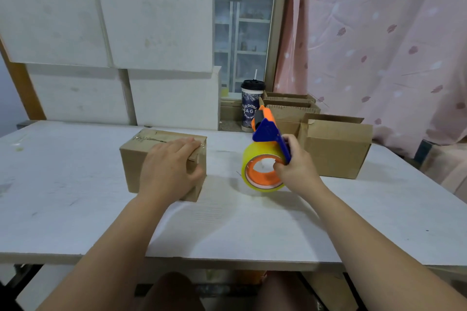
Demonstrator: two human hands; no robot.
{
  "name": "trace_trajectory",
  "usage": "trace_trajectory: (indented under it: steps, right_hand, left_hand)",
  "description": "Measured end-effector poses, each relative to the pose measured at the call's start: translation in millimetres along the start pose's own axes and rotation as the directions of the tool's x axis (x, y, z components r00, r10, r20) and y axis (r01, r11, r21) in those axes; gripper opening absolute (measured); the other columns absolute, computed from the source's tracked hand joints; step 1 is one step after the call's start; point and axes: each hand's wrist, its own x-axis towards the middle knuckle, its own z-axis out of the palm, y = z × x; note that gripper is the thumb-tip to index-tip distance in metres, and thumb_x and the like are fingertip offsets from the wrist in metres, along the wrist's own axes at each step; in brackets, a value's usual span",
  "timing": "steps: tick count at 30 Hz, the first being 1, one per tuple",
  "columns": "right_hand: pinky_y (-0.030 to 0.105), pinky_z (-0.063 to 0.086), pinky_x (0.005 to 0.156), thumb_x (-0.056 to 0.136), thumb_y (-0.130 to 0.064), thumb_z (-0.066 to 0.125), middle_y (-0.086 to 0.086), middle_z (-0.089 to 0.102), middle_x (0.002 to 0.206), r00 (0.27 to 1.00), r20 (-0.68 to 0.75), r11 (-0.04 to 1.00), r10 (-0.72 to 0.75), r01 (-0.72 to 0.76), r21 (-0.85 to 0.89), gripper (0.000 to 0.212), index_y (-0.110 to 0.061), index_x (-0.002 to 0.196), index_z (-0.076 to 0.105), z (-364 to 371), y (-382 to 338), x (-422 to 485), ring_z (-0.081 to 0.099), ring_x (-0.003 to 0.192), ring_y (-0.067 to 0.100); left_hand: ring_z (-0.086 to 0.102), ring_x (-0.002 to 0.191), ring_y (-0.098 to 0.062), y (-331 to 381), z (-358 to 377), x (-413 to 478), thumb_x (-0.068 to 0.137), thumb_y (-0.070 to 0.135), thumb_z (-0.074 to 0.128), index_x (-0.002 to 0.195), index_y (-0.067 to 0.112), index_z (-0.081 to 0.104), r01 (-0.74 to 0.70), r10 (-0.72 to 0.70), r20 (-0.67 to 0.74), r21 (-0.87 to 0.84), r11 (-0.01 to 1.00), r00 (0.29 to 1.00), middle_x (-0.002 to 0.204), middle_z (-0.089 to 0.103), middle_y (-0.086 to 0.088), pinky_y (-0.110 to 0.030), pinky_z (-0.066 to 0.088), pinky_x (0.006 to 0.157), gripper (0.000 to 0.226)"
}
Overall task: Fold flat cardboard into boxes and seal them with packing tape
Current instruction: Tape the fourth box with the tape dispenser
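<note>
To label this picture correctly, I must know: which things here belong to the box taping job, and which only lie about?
Job in hand: taped box under the left hand; tape dispenser held in the right hand; open boxes at the right.
Lying about: drink cup; white boards; pink curtain.
</note>
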Motion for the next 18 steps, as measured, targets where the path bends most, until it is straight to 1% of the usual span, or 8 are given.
trace_trajectory:
  steps: [2, 3, 6, 8, 10, 12, 15, 18]
  right_hand:
    - [0.017, 0.037, 0.062, 0.077, 0.005, 0.061, -0.001, 0.052, 0.102, 0.999, 0.036, 0.999, -0.024, 0.026, -0.039, 0.049, -0.017, 0.117, 0.045, 0, -2, 0, 0.048, 0.083, 0.017]
    - [0.019, 0.038, 0.063, 0.077, 0.006, 0.061, -0.001, 0.051, 0.103, 0.997, 0.061, 0.995, -0.054, 0.059, -0.085, 0.051, -0.018, 0.119, 0.045, 0, -5, 0, 0.048, 0.085, 0.017]
    - [0.034, 0.045, 0.073, 0.075, 0.003, 0.056, 0.001, 0.050, 0.109, 0.979, 0.139, 0.955, -0.150, 0.179, -0.236, 0.065, -0.025, 0.132, 0.039, 2, -9, 0, 0.050, 0.090, 0.022]
    - [0.042, 0.049, 0.075, 0.077, -0.001, 0.054, 0.002, 0.049, 0.110, 0.970, 0.209, 0.926, -0.127, 0.191, -0.327, 0.078, -0.036, 0.141, 0.027, 1, -14, 3, 0.052, 0.091, 0.024]
    - [0.039, 0.048, 0.068, 0.079, -0.005, 0.052, -0.001, 0.045, 0.104, 0.957, 0.268, 0.877, -0.111, 0.221, -0.427, 0.083, -0.044, 0.144, 0.017, 2, -21, 5, 0.050, 0.085, 0.021]
    - [0.035, 0.044, 0.062, 0.082, -0.007, 0.049, -0.002, 0.041, 0.099, 0.946, 0.305, 0.804, -0.109, 0.264, -0.533, 0.081, -0.044, 0.145, 0.013, 5, -30, 5, 0.045, 0.081, 0.020]
    - [0.035, 0.044, 0.064, 0.086, -0.009, 0.046, 0.004, 0.043, 0.104, 0.934, 0.355, 0.742, -0.034, 0.262, -0.618, 0.075, -0.038, 0.146, 0.012, 9, -36, 3, 0.046, 0.082, 0.022]
    - [0.033, 0.042, 0.065, 0.088, -0.008, 0.045, 0.006, 0.045, 0.108, 0.923, 0.384, 0.721, 0.021, 0.253, -0.646, 0.074, -0.037, 0.147, 0.012, 9, -34, 0, 0.047, 0.083, 0.022]
  left_hand:
    - [0.060, 0.110, -0.021, 0, 0, 1, 0.071, 0.043, 0.040, 0.114, 0.020, 0.066, 0.001, -0.001, 0.008, -0.010, 1.000, 1.000, 0.120, 0.065, 0.002, -0.042, 0.040, 0.096, 0.055]
    - [0.060, 0.111, -0.021, 0, 1, 0, 0.071, 0.044, 0.039, 0.114, 0.020, 0.066, -0.006, 0.006, 0.002, -0.006, 1.000, 1.000, 0.121, 0.065, 0.002, -0.042, 0.039, 0.097, 0.056]
    - [0.061, 0.108, -0.023, -1, 1, -2, 0.072, 0.045, 0.034, 0.116, 0.020, 0.065, -0.026, 0.026, -0.017, -0.005, 1.000, 1.000, 0.119, 0.066, 0.001, -0.044, 0.041, 0.094, 0.059]
    - [0.063, 0.102, -0.024, -2, 0, -1, 0.073, 0.043, 0.034, 0.124, 0.022, 0.060, -0.058, 0.058, -0.036, -0.015, 0.998, 0.998, 0.114, 0.067, 0.002, -0.043, 0.043, 0.089, 0.061]
    - [0.063, 0.091, -0.025, -3, 0, 0, 0.074, 0.039, 0.037, 0.135, 0.025, 0.050, -0.094, 0.094, -0.049, 0.003, 0.996, 0.994, 0.105, 0.068, 0.001, -0.040, 0.045, 0.081, 0.065]
    - [0.061, 0.083, -0.024, -3, 2, 0, 0.077, 0.035, 0.048, 0.145, 0.022, 0.036, -0.086, 0.087, -0.042, 0.016, 0.996, 0.995, 0.096, 0.067, 0.001, -0.039, 0.044, 0.077, 0.070]
    - [0.059, 0.096, -0.021, -1, 4, 0, 0.081, 0.034, 0.059, 0.150, 0.018, 0.018, -0.015, 0.015, 0.004, -0.032, 0.999, 1.000, 0.111, 0.065, 0.006, -0.037, 0.039, 0.090, 0.082]
    - [0.058, 0.101, -0.018, -3, 7, 1, 0.082, 0.037, 0.056, 0.150, 0.017, 0.018, 0.001, -0.001, -0.014, -0.010, 1.000, 1.000, 0.116, 0.063, 0.009, -0.035, 0.037, 0.092, 0.081]
